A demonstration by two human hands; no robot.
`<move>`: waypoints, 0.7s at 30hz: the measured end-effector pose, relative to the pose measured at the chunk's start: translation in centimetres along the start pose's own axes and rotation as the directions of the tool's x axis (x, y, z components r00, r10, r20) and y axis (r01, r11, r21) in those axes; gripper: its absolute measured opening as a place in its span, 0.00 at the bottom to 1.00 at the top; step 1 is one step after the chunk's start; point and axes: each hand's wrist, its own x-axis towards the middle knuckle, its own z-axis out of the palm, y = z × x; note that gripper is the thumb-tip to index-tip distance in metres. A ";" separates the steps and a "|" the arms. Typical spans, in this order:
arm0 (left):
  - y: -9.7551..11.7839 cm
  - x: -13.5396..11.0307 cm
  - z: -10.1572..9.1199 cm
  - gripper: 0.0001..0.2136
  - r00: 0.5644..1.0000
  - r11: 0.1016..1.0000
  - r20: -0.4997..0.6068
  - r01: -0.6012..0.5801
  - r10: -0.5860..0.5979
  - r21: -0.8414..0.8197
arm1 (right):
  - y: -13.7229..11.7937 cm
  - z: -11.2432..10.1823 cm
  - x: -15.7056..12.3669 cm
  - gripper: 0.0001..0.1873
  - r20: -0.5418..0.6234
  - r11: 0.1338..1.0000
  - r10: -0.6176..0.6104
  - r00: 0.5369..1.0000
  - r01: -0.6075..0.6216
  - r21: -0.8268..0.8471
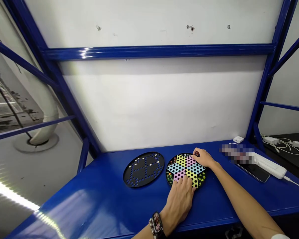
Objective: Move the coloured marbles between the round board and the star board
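A round black Chinese checkers board [185,170] with a pink, yellow and light-blue star full of holes lies on the blue table. Small coloured pieces [201,177] fill the spaces around the star, under its points. My left hand [181,194] has its fingers bent together over the near edge of the board, with the fingertips partly hidden. At the far right edge, my right hand [202,157] grips the rim with curled fingers. Just left of it lies a round black perforated lid [139,173] with a few white spots.
Blue metal bars [159,52] frame a white back panel. To the right lie a dark phone [254,172], a white power strip [269,165] with a cable, and a small white adapter [238,139]. More chargers and cables [281,144] rest on a black surface beyond the frame.
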 end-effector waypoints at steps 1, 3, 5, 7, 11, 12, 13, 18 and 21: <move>0.0 0.0 -0.1 0.09 1.000 1.000 0.016 -0.007 0.007 -0.020 | 0.0 0.0 0.0 0.07 0.002 1.000 0.001 1.000 -0.001 0.000; 0.0 0.1 -0.3 0.08 0.998 0.998 0.054 -0.015 0.018 -0.054 | -0.1 0.0 0.0 0.07 0.012 1.000 -0.001 1.000 0.001 0.003; 0.0 0.2 -0.4 0.08 0.995 0.997 0.094 -0.016 0.023 -0.079 | -0.2 0.0 -0.1 0.07 0.021 1.000 -0.008 1.000 0.008 0.006; 0.1 0.3 -0.5 0.08 0.993 0.995 0.118 -0.019 0.030 -0.096 | -0.4 0.0 -0.1 0.07 0.025 1.000 -0.013 1.000 0.013 0.008; -0.1 0.5 -0.8 0.09 0.990 0.993 0.129 -0.045 0.058 -0.107 | -0.5 -0.1 -0.1 0.08 0.048 1.000 -0.010 0.999 0.009 0.020; -0.2 0.5 -0.9 0.09 0.989 0.992 0.128 -0.056 0.070 -0.112 | -0.5 0.0 -0.1 0.08 0.055 1.000 -0.009 0.998 0.008 0.022; -0.2 0.5 -1.0 0.10 0.989 0.991 0.126 -0.066 0.081 -0.119 | -0.4 0.0 -0.1 0.08 0.057 1.000 -0.008 0.998 0.007 0.019; -0.8 0.5 -1.0 0.14 0.988 0.972 0.119 -0.067 0.096 -0.226 | -0.3 0.2 0.0 0.10 0.050 0.999 -0.016 0.999 0.017 -0.034; -2.7 0.8 -1.2 0.19 0.996 0.938 0.089 0.012 0.021 -0.345 | -0.2 0.3 0.0 0.09 0.057 0.999 -0.018 0.998 0.020 -0.036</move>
